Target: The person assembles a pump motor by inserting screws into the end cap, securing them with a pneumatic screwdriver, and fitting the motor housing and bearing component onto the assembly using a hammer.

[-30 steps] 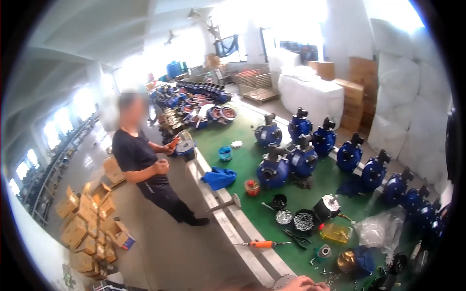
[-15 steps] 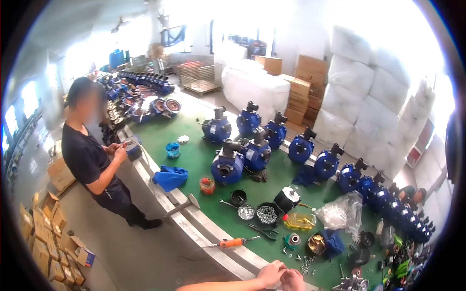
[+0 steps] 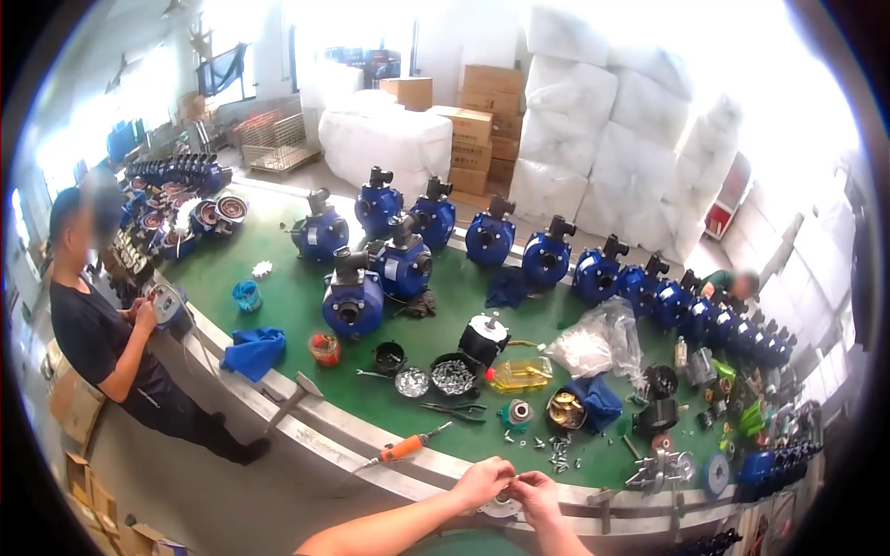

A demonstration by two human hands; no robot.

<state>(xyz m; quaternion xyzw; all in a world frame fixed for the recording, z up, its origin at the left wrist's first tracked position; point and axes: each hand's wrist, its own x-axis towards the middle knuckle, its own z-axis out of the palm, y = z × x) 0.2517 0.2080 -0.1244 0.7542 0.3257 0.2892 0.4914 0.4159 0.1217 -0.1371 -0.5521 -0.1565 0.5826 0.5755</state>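
The driver (image 3: 400, 449) is laid along the near edge of the green surface (image 3: 482, 440). Just to its right and slightly nearer, the left grip (image 3: 487, 482) and the right grip (image 3: 538, 496) are held together at the fingertips; whether anything small is pinched between them cannot be told. Directly beneath both grips, right of the driver, a metal disc (image 3: 501, 509) is seen, partly covered; whether it is touched cannot be told.

Farther right of the driver, loose bolts (image 3: 560, 456) are scattered. Just beyond the driver's tip, pliers (image 3: 454, 410) are laid, and behind these a dish (image 3: 412, 382) and a bowl (image 3: 453, 375) are filled with small metal pieces. Beyond the driver and to its right, a motor (image 3: 485, 341) and a yellow bottle (image 3: 520, 374) are placed. Well behind the driver, blue pumps (image 3: 352, 301) are grouped. Left of the driver, a grey part (image 3: 167, 304) is handled by a co-worker (image 3: 111, 334).
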